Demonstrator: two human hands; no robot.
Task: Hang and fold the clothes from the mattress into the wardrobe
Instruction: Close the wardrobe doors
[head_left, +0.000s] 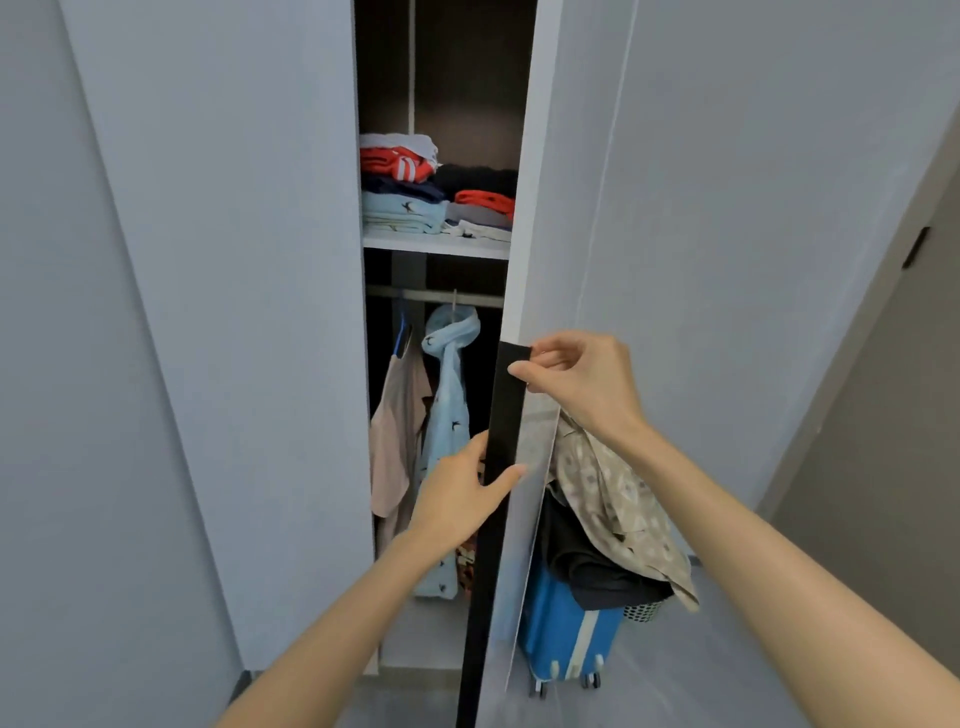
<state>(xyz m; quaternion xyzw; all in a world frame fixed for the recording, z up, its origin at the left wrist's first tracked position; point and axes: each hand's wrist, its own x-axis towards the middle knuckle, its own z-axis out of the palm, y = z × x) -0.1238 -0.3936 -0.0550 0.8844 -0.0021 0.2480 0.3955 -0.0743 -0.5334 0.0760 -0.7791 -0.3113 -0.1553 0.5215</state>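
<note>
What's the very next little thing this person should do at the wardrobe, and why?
Probably ease the door a bit wider. The left hand grips its black edge strip and the right hand pinches the strip's top, while the door hides the right end of the shelf and rail. It might equally be closing.

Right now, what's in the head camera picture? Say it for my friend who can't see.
Two hands grip the edge of an open wardrobe door: the left hand low, the right hand higher. Inside, folded clothes sit on a shelf and a light blue shirt hangs from the rail below. A blue suitcase stands to the door's right.
</note>
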